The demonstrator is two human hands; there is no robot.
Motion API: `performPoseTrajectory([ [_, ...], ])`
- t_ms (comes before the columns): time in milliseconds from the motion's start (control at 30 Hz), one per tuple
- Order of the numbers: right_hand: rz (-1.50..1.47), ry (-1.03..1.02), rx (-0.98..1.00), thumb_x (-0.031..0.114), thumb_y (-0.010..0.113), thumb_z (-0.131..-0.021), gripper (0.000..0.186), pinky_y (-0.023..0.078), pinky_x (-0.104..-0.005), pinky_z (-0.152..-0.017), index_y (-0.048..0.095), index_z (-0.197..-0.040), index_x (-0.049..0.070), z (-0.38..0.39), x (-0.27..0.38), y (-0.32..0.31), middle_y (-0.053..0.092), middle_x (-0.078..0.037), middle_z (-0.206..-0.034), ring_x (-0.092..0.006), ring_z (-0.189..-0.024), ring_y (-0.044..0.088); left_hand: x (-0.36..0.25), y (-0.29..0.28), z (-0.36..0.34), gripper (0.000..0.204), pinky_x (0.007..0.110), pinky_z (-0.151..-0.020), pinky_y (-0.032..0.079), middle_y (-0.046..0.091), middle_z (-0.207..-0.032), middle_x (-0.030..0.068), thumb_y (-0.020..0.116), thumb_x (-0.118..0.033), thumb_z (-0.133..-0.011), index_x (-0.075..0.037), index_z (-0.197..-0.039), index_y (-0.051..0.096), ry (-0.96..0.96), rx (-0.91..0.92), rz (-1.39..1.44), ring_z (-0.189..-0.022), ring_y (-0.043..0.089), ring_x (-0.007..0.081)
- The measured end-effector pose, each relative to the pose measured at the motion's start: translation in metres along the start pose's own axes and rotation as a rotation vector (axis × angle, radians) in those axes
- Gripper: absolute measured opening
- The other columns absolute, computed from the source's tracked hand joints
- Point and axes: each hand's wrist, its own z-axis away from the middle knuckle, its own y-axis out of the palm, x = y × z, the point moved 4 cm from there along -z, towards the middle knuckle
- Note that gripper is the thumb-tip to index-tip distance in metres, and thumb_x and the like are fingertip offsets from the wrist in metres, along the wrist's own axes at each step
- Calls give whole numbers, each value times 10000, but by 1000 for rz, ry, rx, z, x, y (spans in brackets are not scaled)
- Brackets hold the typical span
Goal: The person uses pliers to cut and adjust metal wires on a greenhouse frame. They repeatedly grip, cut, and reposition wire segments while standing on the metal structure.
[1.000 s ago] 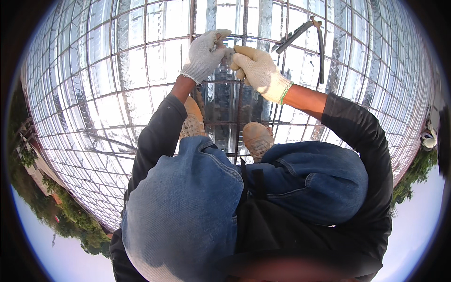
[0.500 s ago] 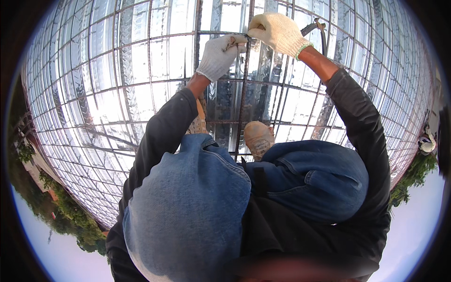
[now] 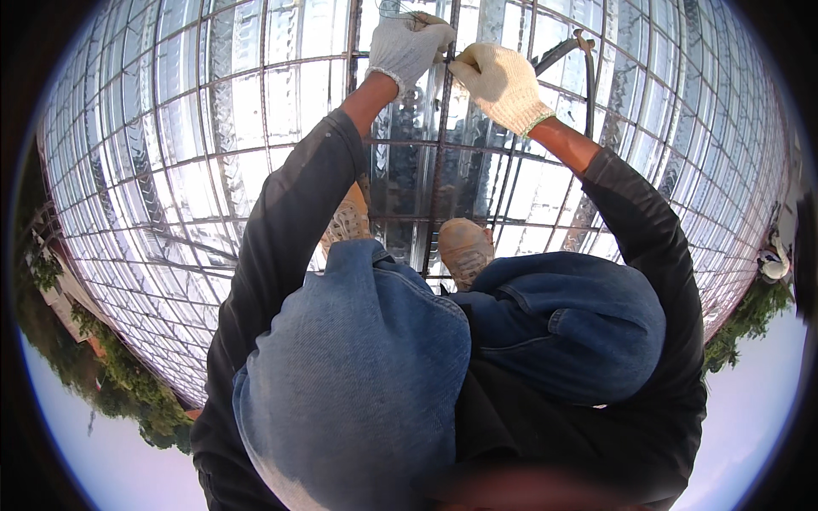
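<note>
My left hand (image 3: 407,51), in a whitish knit glove, is closed on thin tie wire (image 3: 394,10); a loose loop of it shows beyond the fingers. My right hand (image 3: 498,83), in a cream glove with a green cuff edge, is pinched beside a crossing of the rebar mesh (image 3: 442,115). What its fingertips hold, if anything, is hidden. Just right of that hand a pair of dark-handled pincers (image 3: 582,44) rests over the mesh, its handles spread.
Shiny ribbed metal decking (image 3: 294,106) lies under the rebar grid. My tan shoes (image 3: 466,247) stand between the bars, below my bent knees. At the far right edge is a white-and-dark shape (image 3: 774,262), too small to make out. Trees (image 3: 136,396) line the left edge.
My left hand has moved up and away from the bar crossing, bringing the wire loop into view. My right hand has shifted slightly down and stays pinched. The pincers are nearly in place.
</note>
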Motion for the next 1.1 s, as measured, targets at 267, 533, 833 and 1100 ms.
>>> performPoseTrajectory([
  [267, 74, -335, 18, 243, 677, -1057, 271, 647, -488, -857, 832, -1213, 85, -5, -13, -11, 798, -198, -904, -377, -878, 800, 11, 32, -82, 385, 448, -866, 638, 843, -1055, 124, 729, -390, -1036, -46, -1169, 836, 317, 86, -972, -871, 804, 294],
  [533, 704, -962, 4, 142, 796, -907, 392, 595, -443, -1047, 766, -1295, 184, -33, -19, -19, 757, -48, -1221, -291, -1183, 722, 5, 13, -82, 342, 411, -860, 636, 801, -1086, 104, 688, -300, -1080, -26, -1270, 764, 320, 274, -810, -902, 773, 246],
  [833, 755, -992, 115, 199, 739, -978, 237, 600, -423, -1022, 781, -1207, 156, -27, 23, -41, 770, -52, -1179, -266, -1161, 745, 21, -15, -60, 323, 370, -853, 635, 753, -1121, 83, 642, -199, -1130, -3, -1383, 683, 99, 344, 69, -936, 738, 191],
  [1100, 736, -831, 84, 245, 724, -1033, 189, 636, -447, -895, 803, -1166, 136, -33, 12, -29, 794, -90, -1053, -289, -1023, 791, 55, -16, -9, 327, 371, -867, 629, 745, -1146, 85, 616, -179, -1148, -5, -1421, 658, 165, -43, 659, -963, 730, 190],
])
